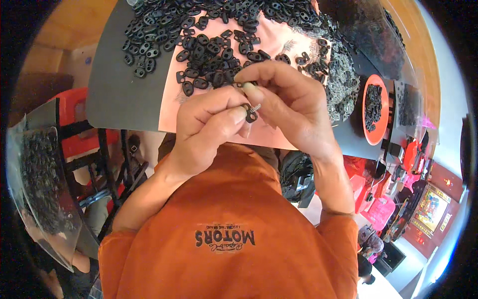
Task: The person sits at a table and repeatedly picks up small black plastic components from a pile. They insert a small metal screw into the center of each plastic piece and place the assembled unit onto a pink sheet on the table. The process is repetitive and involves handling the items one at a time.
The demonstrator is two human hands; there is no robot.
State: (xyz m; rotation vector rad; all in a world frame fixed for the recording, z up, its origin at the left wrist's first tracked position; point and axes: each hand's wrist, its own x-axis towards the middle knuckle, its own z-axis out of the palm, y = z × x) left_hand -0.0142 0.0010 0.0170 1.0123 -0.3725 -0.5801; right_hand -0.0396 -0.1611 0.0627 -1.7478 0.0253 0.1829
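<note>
Above the near edge of a pink sheet (172, 107), my left hand (201, 122) pinches a black two-hole cord lock body (250, 116) between thumb and fingers. A small metal spring (255, 107) stands out of it, beside my right thumb. My right hand (296, 99) is closed close by, its thumb and index finger pinching a small black plastic piece (240, 84) mostly covered by the fingertips. Just beyond both hands lies a loose pile of black cord lock parts (214, 55). A heap of springs (346, 82) is right of my right hand.
More black parts (144, 35) cover the dark table (112, 89) at the far left. An orange plate (370, 134) of small black pieces sits at the right edge. Clear plastic bags or sheets hold parts at far right and far left. A red chair (74, 109) stands left.
</note>
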